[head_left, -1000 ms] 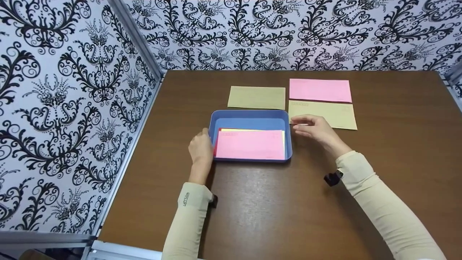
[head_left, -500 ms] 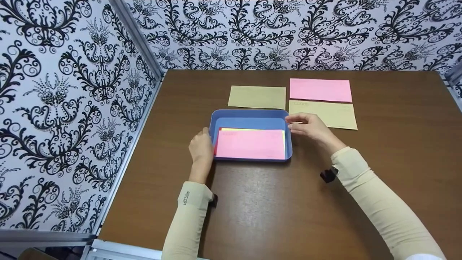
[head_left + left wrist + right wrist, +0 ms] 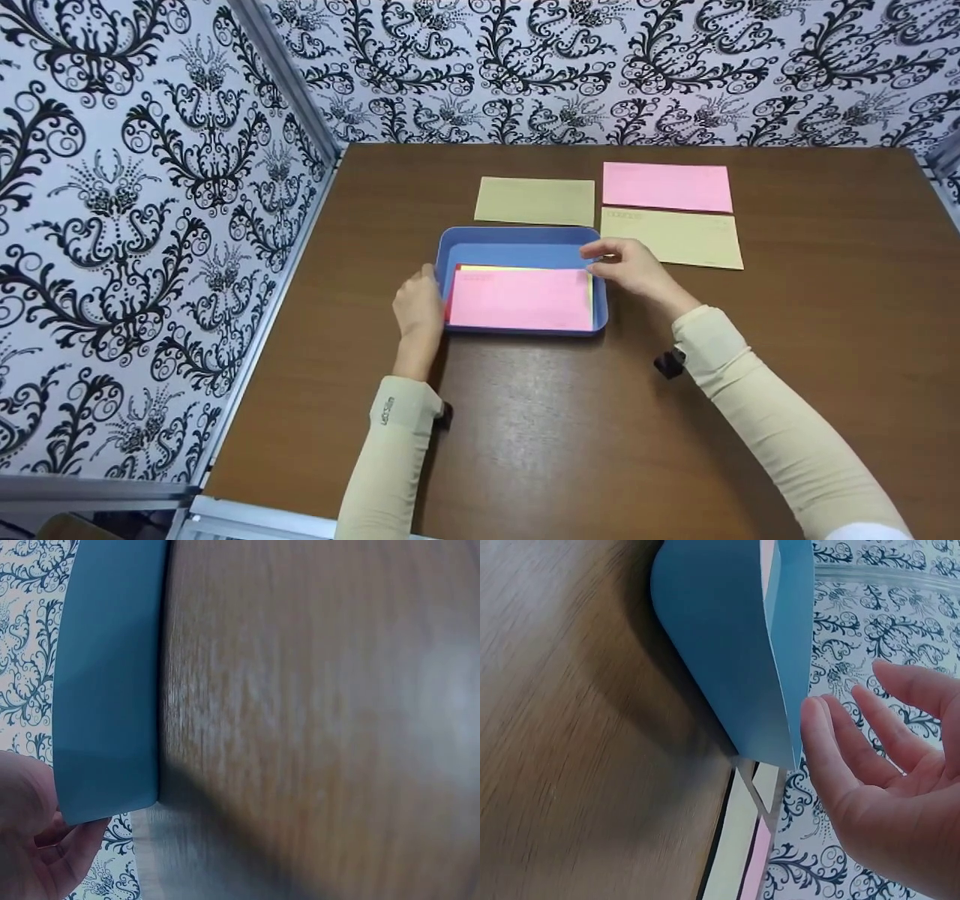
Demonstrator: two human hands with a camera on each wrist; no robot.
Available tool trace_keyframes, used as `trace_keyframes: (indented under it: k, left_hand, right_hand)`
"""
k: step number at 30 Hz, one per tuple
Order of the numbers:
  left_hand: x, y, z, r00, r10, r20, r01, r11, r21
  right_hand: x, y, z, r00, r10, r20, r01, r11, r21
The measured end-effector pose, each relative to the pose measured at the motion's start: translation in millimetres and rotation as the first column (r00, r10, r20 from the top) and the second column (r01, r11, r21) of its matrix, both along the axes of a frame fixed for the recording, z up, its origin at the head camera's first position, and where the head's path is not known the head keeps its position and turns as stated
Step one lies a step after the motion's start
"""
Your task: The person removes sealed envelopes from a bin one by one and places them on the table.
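A blue tray (image 3: 517, 236) stands on the table, with a pink envelope (image 3: 521, 300) on top of a small stack in it. Yellow and red edges show under that envelope. At the tray's left wall, my left hand (image 3: 420, 307) grips the side; in the left wrist view the tray wall (image 3: 109, 690) lies between its thumb and fingers. My right hand (image 3: 634, 266) hovers over the right rim, fingertips reaching inside near the pink envelope's upper right corner. In the right wrist view its fingers (image 3: 825, 742) are loosely bent, apart from one another, and hold nothing.
Behind the tray lies an olive-tan envelope (image 3: 535, 200). To its right are another pink envelope (image 3: 666, 187) and a pale yellow envelope (image 3: 682, 238), partly behind my right hand. Patterned walls (image 3: 525, 75) border the brown table (image 3: 540, 435) at the back and left.
My right hand has moved left, from beside the tray's right wall to over its rim. The left hand, tray and envelopes stay where they were.
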State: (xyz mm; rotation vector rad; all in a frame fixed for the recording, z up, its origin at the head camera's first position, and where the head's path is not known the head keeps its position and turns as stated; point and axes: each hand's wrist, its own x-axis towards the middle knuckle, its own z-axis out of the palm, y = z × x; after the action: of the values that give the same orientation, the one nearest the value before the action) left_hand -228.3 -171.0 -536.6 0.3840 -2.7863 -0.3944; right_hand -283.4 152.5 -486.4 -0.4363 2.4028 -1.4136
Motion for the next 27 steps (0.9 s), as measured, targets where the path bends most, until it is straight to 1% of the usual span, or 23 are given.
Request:
trace_keyframes:
  k: [4, 10, 13, 17, 19, 20, 24, 26, 27]
  left_hand:
    - [1.0, 0, 0.7, 1.0, 0.001, -0.006, -0.001, 1.0, -0.006]
    - [1.6, 1, 2.3, 1.0, 0.0, 0.006, 0.0, 1.0, -0.006]
    - [1.4, 1, 2.2, 1.0, 0.003, 0.011, -0.003, 1.0, -0.002]
    - [1.5, 1, 2.6, 1.0, 0.004, 0.012, -0.004, 1.0, 0.005]
    - [1.5, 1, 2.9, 1.0, 0.002, 0.013, -0.002, 1.0, 0.008]
    - [1.6, 1, 3.0, 1.0, 0.001, 0.015, -0.001, 1.0, 0.009]
    - [1.4, 0, 2.7, 1.0, -0.004, 0.025, 0.004, 1.0, 0.006]
    - [1.6, 0, 2.6, 1.0, -0.006, 0.025, 0.006, 1.0, 0.004]
    - [1.6, 0, 2.5, 1.0, -0.006, 0.023, 0.006, 1.0, 0.003]
  right_hand:
    - [-1.8, -3, -4.2, 0.996, 0.023, -0.088, -0.015, 0.996, 0.09]
    - [-2.6, -9, -4.0, 0.989, 0.059, -0.138, -0.033, 0.982, 0.184]
    - [-3.3, -11, -2.4, 0.977, 0.097, -0.188, -0.042, 0.96, 0.275]
    - [-4.1, -16, -2.3, 0.954, 0.159, -0.252, -0.047, 0.916, 0.399]
    - [-4.2, -18, -4.1, 0.938, 0.193, -0.288, -0.05, 0.897, 0.439]
    - [-4.1, -19, -5.5, 0.926, 0.211, -0.312, -0.049, 0.889, 0.456]
    - [-2.8, -22, -13.2, 0.864, 0.289, -0.412, -0.053, 0.867, 0.496]
    - [-1.7, -22, -17.1, 0.833, 0.323, -0.449, -0.056, 0.857, 0.512]
    - [-1.0, -23, -18.7, 0.822, 0.337, -0.459, -0.058, 0.852, 0.521]
